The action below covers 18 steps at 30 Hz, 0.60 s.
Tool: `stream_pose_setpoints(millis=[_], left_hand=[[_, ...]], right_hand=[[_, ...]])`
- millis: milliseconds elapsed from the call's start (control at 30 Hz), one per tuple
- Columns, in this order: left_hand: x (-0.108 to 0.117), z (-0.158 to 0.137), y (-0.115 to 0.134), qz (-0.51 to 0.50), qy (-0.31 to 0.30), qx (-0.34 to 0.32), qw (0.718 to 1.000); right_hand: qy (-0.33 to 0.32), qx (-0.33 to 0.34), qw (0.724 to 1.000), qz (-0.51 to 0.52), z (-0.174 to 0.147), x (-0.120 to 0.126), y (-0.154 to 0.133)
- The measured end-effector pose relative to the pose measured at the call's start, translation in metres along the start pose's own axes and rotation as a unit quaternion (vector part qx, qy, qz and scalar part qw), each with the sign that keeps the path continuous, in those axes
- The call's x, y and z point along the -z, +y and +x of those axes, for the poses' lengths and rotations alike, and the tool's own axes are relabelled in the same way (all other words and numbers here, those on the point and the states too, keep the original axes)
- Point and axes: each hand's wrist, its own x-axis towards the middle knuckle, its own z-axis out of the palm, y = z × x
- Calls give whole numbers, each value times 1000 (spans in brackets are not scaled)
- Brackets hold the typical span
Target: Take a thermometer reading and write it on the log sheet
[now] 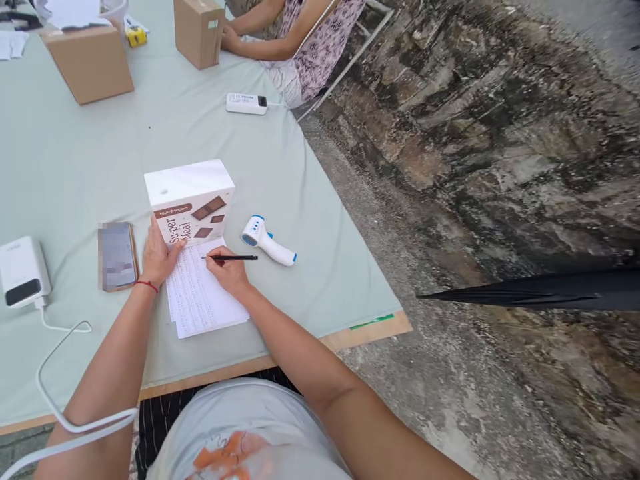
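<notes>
My left hand point(161, 252) grips the lower left edge of a white and brown Super Meal box point(193, 200), which stands on the table. Its thumb lies across the front of the box. A black pen point(240, 258) is pinched in my right hand point(227, 270), its tip over handwritten paper sheets point(203, 300) at the foot of the box. To the right of that hand lies a white and blue infrared thermometer point(270, 241). A phone point(118, 257) with a lit screen rests just left of my left hand.
A white power bank point(24, 273) with a cable point(50, 393) lies at left; the cable crosses my left forearm. Another power bank point(246, 103) sits farther back. Cardboard boxes point(90, 63) stand at the far side, where another person's arms point(265, 40) rest. A dark folded umbrella point(530, 291) juts in from the right.
</notes>
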Motion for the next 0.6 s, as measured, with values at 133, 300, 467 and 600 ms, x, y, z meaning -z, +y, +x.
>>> stream_pose_setpoints(millis=[133, 300, 467, 600], left_hand=[[-2, -2, 0, 0, -1, 4, 1000], [-2, -2, 2, -1, -6, 4, 1000], [-1, -2, 2, -5, -11, 7, 1000], [-2, -2, 2, -3, -7, 8, 1000]], right_hand=[[-8, -1, 1000, -17, 0, 1, 2], [-17, 6, 999, -43, -2, 2, 2], [-15, 5, 999, -50, -2, 3, 2], [-17, 8, 998, -58, -2, 2, 3]])
